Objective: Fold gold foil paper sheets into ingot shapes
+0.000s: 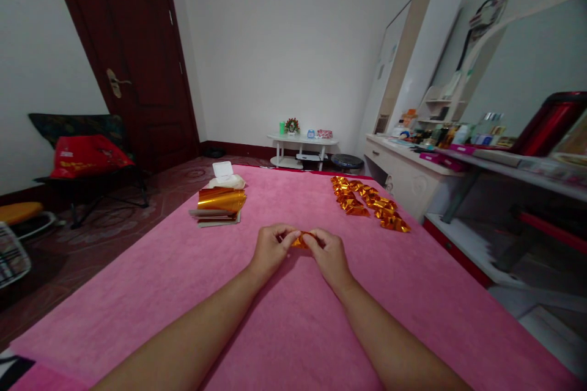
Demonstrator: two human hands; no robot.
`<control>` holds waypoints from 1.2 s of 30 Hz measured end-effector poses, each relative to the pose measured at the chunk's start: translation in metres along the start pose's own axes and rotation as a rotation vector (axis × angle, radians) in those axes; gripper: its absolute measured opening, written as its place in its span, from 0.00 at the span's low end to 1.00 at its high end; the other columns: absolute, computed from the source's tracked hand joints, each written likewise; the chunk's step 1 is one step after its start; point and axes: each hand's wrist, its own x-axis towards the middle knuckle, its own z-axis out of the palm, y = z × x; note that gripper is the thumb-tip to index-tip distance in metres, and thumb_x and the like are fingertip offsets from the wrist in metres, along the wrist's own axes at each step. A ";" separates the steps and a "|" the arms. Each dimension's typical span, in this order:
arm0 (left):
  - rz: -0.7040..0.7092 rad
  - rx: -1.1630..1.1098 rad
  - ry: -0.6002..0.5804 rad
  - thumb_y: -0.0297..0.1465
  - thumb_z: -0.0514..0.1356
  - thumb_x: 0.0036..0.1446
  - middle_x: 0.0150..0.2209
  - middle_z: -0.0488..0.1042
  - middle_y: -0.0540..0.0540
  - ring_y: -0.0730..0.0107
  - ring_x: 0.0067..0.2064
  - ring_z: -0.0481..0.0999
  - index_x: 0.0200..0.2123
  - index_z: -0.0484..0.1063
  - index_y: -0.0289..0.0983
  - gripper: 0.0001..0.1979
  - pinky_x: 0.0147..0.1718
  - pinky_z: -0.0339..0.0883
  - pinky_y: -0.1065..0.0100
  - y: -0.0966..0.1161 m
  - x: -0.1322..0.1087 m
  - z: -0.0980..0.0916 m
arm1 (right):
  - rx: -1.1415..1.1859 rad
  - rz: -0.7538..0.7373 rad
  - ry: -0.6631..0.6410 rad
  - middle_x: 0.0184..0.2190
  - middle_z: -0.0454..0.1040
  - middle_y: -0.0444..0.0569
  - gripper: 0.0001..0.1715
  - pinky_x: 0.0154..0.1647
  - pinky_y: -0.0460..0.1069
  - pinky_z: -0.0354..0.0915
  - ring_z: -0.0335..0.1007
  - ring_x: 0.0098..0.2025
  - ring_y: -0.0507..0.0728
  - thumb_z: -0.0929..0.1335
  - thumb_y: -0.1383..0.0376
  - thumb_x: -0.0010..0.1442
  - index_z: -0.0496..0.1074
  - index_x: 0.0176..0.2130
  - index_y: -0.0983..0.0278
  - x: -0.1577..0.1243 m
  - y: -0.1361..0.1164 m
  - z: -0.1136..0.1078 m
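A small piece of shiny gold foil (300, 241) is pinched between both hands just above the pink cloth (284, 201). My left hand (274, 247) grips its left side with thumb and fingers, and my right hand (326, 250) grips its right side. The fingers hide part of the foil. Folded gold foil pieces (367, 198) lie in rows to the right, beyond my right hand. A stack of gold foil sheets (221, 200) lies at the left on greyish sheets.
Behind the foil stack is a white open container (223, 171). A dressing table (403, 165) with bottles stands along the right side. Farther off are a low white table (302, 140) and, at the left, a chair with a red bag (87, 156).
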 end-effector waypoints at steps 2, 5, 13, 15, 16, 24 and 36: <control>-0.006 -0.027 -0.030 0.35 0.60 0.53 0.28 0.77 0.44 0.69 0.29 0.74 0.30 0.77 0.31 0.12 0.28 0.66 0.71 0.002 -0.002 0.002 | 0.028 0.012 0.004 0.22 0.69 0.43 0.13 0.27 0.45 0.59 0.63 0.26 0.52 0.65 0.61 0.58 0.73 0.27 0.65 0.001 -0.001 -0.001; -0.052 -0.107 -0.066 0.35 0.62 0.51 0.30 0.78 0.43 0.68 0.29 0.75 0.33 0.77 0.31 0.12 0.26 0.67 0.72 0.004 -0.003 0.005 | 0.080 0.051 0.033 0.18 0.65 0.41 0.13 0.23 0.44 0.57 0.60 0.22 0.50 0.65 0.60 0.57 0.72 0.26 0.65 0.002 0.000 -0.002; -0.047 -0.086 -0.036 0.33 0.63 0.50 0.26 0.77 0.44 0.73 0.23 0.71 0.29 0.78 0.30 0.10 0.21 0.62 0.75 0.003 -0.003 0.005 | 0.093 0.005 0.016 0.27 0.73 0.44 0.09 0.31 0.45 0.62 0.67 0.30 0.53 0.66 0.62 0.56 0.73 0.31 0.64 0.002 -0.002 -0.002; -0.035 -0.075 -0.085 0.33 0.62 0.51 0.26 0.77 0.44 0.74 0.24 0.70 0.30 0.78 0.30 0.11 0.22 0.62 0.75 0.004 -0.003 0.005 | 0.096 0.006 0.033 0.25 0.72 0.44 0.10 0.30 0.45 0.62 0.67 0.29 0.53 0.66 0.61 0.57 0.73 0.29 0.65 0.002 -0.003 -0.003; -0.029 -0.071 -0.109 0.33 0.61 0.52 0.26 0.77 0.44 0.74 0.23 0.70 0.32 0.78 0.31 0.11 0.23 0.62 0.75 0.004 -0.003 0.005 | 0.092 0.016 0.058 0.24 0.71 0.44 0.12 0.29 0.45 0.61 0.66 0.28 0.53 0.66 0.61 0.57 0.73 0.27 0.65 0.002 -0.003 -0.004; 0.003 -0.011 -0.116 0.28 0.59 0.53 0.27 0.77 0.46 0.74 0.25 0.70 0.33 0.78 0.32 0.09 0.24 0.62 0.75 0.002 -0.003 0.006 | 0.114 0.038 0.111 0.27 0.72 0.45 0.10 0.31 0.45 0.63 0.68 0.30 0.53 0.67 0.60 0.55 0.72 0.31 0.65 0.003 -0.002 -0.006; 0.207 0.433 -0.136 0.32 0.52 0.60 0.23 0.73 0.48 0.73 0.25 0.69 0.26 0.75 0.33 0.16 0.27 0.57 0.73 0.005 -0.005 0.000 | 0.134 0.128 0.061 0.18 0.68 0.41 0.12 0.20 0.43 0.57 0.62 0.20 0.49 0.67 0.60 0.54 0.73 0.26 0.66 0.000 -0.010 -0.004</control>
